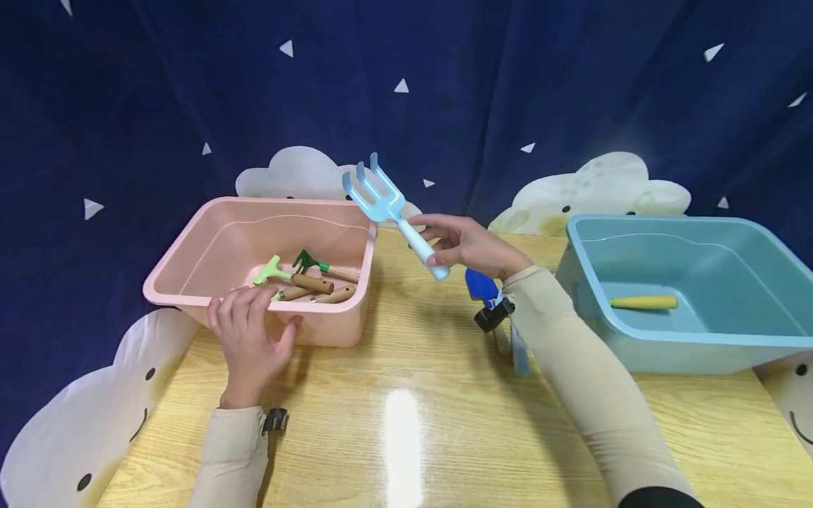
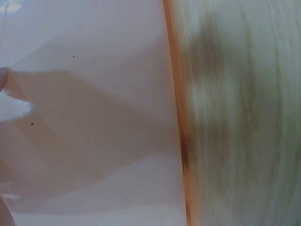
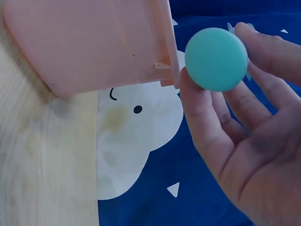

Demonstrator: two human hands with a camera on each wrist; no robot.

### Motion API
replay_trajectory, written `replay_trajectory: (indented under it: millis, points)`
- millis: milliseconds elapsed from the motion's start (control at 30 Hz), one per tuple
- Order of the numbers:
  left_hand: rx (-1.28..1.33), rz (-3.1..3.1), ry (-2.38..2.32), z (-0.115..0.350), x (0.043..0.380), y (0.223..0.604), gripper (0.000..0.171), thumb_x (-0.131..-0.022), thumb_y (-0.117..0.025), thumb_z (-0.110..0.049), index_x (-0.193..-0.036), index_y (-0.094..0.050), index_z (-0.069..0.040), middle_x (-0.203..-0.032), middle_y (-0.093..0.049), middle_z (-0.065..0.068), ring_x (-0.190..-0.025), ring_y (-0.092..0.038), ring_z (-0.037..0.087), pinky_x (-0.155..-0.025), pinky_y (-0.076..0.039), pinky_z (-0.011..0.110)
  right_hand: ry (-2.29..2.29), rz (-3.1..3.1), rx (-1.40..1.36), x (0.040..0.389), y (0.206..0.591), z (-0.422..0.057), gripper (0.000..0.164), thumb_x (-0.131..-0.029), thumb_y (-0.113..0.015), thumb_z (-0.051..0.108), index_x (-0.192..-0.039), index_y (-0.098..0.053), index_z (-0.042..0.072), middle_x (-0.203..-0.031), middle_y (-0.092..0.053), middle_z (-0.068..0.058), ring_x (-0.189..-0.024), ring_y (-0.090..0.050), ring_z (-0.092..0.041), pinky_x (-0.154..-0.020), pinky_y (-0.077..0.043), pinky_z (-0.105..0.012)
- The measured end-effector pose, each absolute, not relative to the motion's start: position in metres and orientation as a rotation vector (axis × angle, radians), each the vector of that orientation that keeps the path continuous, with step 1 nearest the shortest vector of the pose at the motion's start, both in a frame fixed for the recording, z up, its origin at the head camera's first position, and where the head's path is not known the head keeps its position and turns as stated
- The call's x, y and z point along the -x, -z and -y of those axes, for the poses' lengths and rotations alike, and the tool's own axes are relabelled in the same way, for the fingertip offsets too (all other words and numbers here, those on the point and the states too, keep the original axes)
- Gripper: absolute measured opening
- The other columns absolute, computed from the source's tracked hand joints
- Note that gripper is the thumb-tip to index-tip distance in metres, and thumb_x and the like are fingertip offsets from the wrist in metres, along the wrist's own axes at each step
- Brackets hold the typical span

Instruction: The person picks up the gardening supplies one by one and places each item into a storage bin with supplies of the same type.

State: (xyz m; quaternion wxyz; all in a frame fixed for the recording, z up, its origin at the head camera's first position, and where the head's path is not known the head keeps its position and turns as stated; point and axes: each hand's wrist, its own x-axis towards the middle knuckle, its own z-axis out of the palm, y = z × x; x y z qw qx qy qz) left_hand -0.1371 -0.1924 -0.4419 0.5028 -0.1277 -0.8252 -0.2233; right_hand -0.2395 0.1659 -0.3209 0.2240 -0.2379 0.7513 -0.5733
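Note:
My right hand (image 1: 466, 243) grips a light blue hand fork (image 1: 416, 240) by its handle, tines up and toward the left, above the gap between two tubs. In the right wrist view, the fork's round handle end (image 3: 216, 59) sits between thumb and fingers. My left hand (image 1: 250, 346) holds the front rim of the pink tub (image 1: 324, 321), with its fingers over the edge and its thumb outside. Inside that tub lie a light green tool (image 1: 272, 271) with a wooden handle, a dark green rake (image 1: 308, 261), and other wooden handles (image 1: 336, 294).
At the right stands a blue tub (image 1: 610, 233) with a yellow handle (image 1: 644, 303) inside. On the wooden table (image 1: 343, 423), a blue shovel (image 1: 480, 286) and other tools lie partly hidden under my right forearm. A dark blue curtain (image 1: 444, 85) hangs behind.

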Motion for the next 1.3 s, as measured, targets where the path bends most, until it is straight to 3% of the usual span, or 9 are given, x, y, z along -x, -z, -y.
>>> replay_trajectory:
  millis: [267,733,1033,1300]
  points:
    - [0.295,2.024,0.538,0.19,0.134,0.445,0.054,-0.075,-0.068,-0.035,-0.119,-0.063,-0.004,-0.112,-0.059,0.019,-0.114,-0.044,0.039,-0.114,-0.015,0.056,1.521,-2.163,0.676,0.243,0.305,-0.16,0.067,-0.088,-0.066,-0.004,-0.147,-0.047,0.022,-0.131,-0.062,-0.018,-0.102,-0.063,-0.024,-0.082,-0.054,-0.034]
    - [0.306,2.009,0.529,0.189,0.137,0.443,0.053,-0.074,-0.067,-0.034,-0.118,-0.063,-0.004,-0.111,-0.059,0.019,-0.114,-0.044,0.039,-0.115,-0.014,0.054,1.47,-2.159,0.732,0.251,0.288,-0.135,0.066,-0.086,-0.064,-0.006,-0.146,-0.049,0.02,-0.123,-0.064,-0.016,-0.097,-0.065,-0.021,-0.078,-0.057,-0.034]
    - [0.303,1.97,0.535,0.191,0.136,0.443,0.052,-0.073,-0.067,-0.033,-0.116,-0.064,-0.004,-0.11,-0.06,0.019,-0.113,-0.045,0.039,-0.117,-0.013,0.05,1.296,-2.168,0.831,0.26,0.28,-0.101,0.068,-0.085,-0.065,-0.008,-0.144,-0.053,0.024,-0.127,-0.066,-0.015,-0.09,-0.071,-0.025,-0.075,-0.058,-0.036]
    - [0.303,1.963,0.535,0.19,0.138,0.442,0.051,-0.073,-0.068,-0.033,-0.114,-0.065,-0.003,-0.109,-0.06,0.018,-0.113,-0.045,0.039,-0.117,-0.013,0.05,1.244,-2.124,0.786,0.271,0.262,-0.072,0.065,-0.086,-0.064,-0.007,-0.142,-0.054,0.025,-0.126,-0.065,-0.007,-0.11,-0.065,-0.022,-0.072,-0.056,-0.032]
